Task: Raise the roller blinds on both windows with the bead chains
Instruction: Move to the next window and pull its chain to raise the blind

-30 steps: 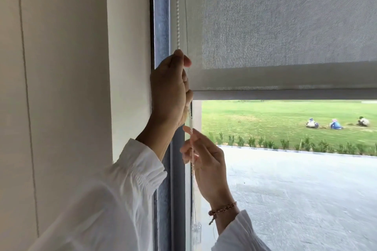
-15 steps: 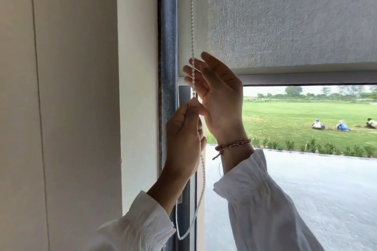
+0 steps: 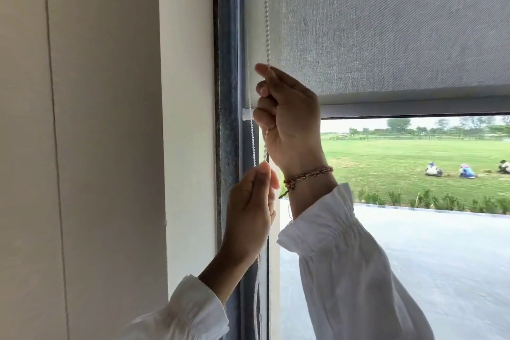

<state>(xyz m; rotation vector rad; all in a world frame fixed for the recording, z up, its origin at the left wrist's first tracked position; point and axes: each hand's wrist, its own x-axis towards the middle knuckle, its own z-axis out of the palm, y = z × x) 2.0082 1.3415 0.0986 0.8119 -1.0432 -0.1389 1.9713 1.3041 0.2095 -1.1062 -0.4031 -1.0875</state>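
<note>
A grey roller blind (image 3: 386,25) hangs partly raised over the window, its bottom bar (image 3: 414,111) a little above mid-height. A white bead chain (image 3: 266,8) runs down the blind's left edge. My right hand (image 3: 289,121) is closed around the front strand of the chain, level with the bottom bar. Lower down, my left hand (image 3: 252,210) pinches the chain between thumb and fingers beside the window frame. The chain's lower loop is mostly hidden behind my left hand and wrist.
A dark grey window frame (image 3: 227,63) stands just left of the chain, with a cream wall (image 3: 82,119) beyond it. Through the glass I see a paved terrace (image 3: 441,257) and a green lawn with people sitting far off.
My right hand has closed on the chain where its fingers were spread before. The left hand has dropped lower along the chain. The blind's bottom bar sits higher than a second ago.
</note>
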